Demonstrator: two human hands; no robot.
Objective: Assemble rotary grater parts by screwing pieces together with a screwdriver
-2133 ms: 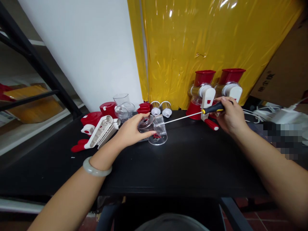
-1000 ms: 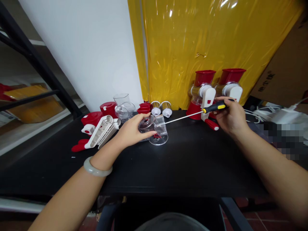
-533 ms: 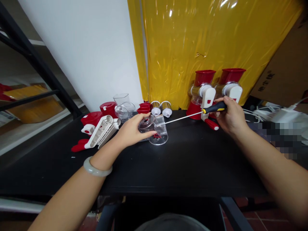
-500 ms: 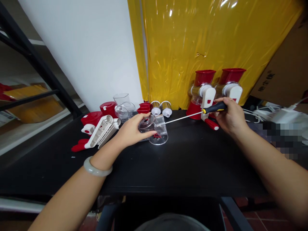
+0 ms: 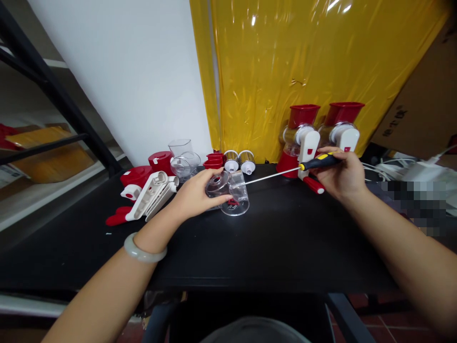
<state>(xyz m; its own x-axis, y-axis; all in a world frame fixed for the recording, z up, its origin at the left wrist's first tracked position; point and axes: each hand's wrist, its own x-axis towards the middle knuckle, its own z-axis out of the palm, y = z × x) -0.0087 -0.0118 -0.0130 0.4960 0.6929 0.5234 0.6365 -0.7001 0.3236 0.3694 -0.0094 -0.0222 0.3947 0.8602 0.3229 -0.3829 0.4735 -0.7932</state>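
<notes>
1. A yellow sheet (image 5: 303,71) and a white panel (image 5: 124,71) back the black desk (image 5: 271,252), whose front edge crosses the lower frame.
2. Near the frame's centre, we see the clear housing (image 5: 238,186) on the desk, gripped by the left hand (image 5: 194,193); some of its fingers are hidden.
3. Right of centre, the right hand (image 5: 342,176) grasps the screwdriver (image 5: 319,162) by its handle; its shaft reaches the housing's right side, where we cannot make out the tip.
4. The right hand hides the base of the rightmost grinder (image 5: 345,114). Pixelation blurs things at the right, and the frame cuts off both forearms.
5. We see desktop stretching between housing and front edge; crank parts (image 5: 150,195) crowd the left, metal drums (image 5: 246,162) the back.
</notes>
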